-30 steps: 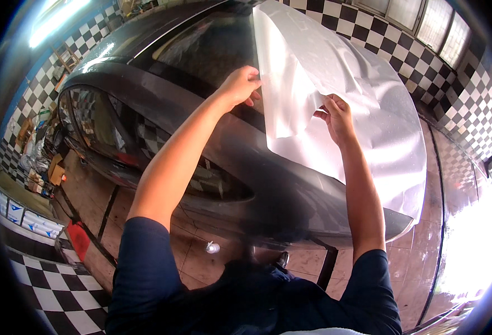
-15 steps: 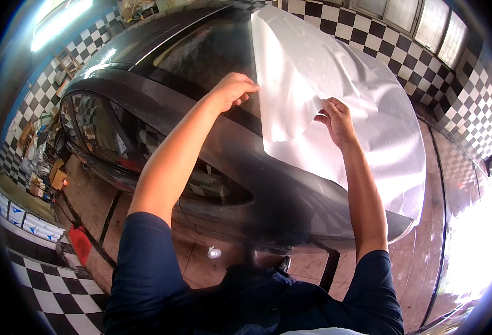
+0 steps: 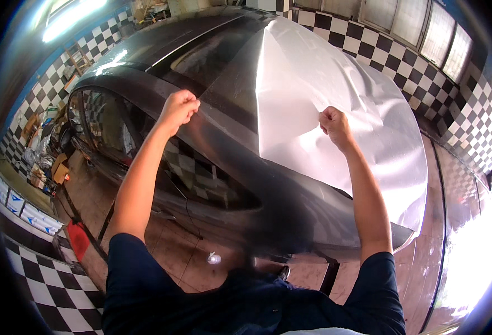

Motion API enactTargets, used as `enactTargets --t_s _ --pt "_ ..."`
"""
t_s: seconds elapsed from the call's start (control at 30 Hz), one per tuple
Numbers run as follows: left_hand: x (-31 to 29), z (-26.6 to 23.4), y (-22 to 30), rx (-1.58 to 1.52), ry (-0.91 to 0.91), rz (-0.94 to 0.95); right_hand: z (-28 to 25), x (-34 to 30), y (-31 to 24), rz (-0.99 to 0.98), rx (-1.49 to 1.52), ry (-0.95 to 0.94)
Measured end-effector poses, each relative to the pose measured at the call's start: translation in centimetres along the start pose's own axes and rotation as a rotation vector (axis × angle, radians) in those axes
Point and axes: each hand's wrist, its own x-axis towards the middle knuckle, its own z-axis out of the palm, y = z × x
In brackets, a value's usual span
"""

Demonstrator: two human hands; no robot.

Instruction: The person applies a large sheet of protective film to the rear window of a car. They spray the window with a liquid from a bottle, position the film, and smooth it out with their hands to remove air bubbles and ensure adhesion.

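Note:
A large glossy white sheet (image 3: 296, 84) drapes over the rear of a dark grey car (image 3: 229, 151), wrinkled toward its right side. My right hand (image 3: 336, 126) is closed in a pinch at the sheet, and the surface puckers around the fingers. My left hand (image 3: 180, 111) is raised above the car's side, left of the sheet's straight edge, its fingers pinched together. A faint paler line slants from the sheet's far corner toward that hand, over the rear window (image 3: 207, 58); whether clear film stretches there I cannot tell. What the left fingers hold is too thin to make out.
Checkered walls (image 3: 363, 39) surround the car. Boxes and clutter (image 3: 59, 167) lie along the left side, near a red object (image 3: 77, 241). A small white object (image 3: 214, 258) sits on the tiled floor near my feet. Bright glare covers the right.
My left hand has moved left, away from the sheet's edge. The lifted fold near my right hand has flattened and widened leftward. My right hand has shifted slightly and closed tighter.

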Motion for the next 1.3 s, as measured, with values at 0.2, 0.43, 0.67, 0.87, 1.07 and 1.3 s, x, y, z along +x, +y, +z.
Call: enactTargets --t_s 0.2,0.43,0.67,0.87,1.07,1.3 --pt "-1.8 -0.1 -1.4 -0.003 0.102 0.066 1.3 1.3 0.8 -0.086 -0.249 0.035" --pt "-1.7 0.3 -1.2 0.026 0.134 0.059 0.7 1.1 2.1 -0.060 -0.182 0.035" --pt "-2.7 0.2 -1.3 -0.026 0.137 0.060 0.7 1.6 1.1 -0.087 -0.086 -0.010" --pt "-2.3 0.1 -2.2 0.054 0.172 0.089 0.6 1.2 2.2 -0.067 -0.045 -0.028" --pt "-2.7 0.4 -1.7 0.013 0.160 0.067 0.3 1.7 2.5 -0.002 0.056 -0.063" --pt "-3.2 -0.3 -1.3 0.139 0.092 0.043 2.7 1.9 -1.5 -0.073 -0.052 -0.049"
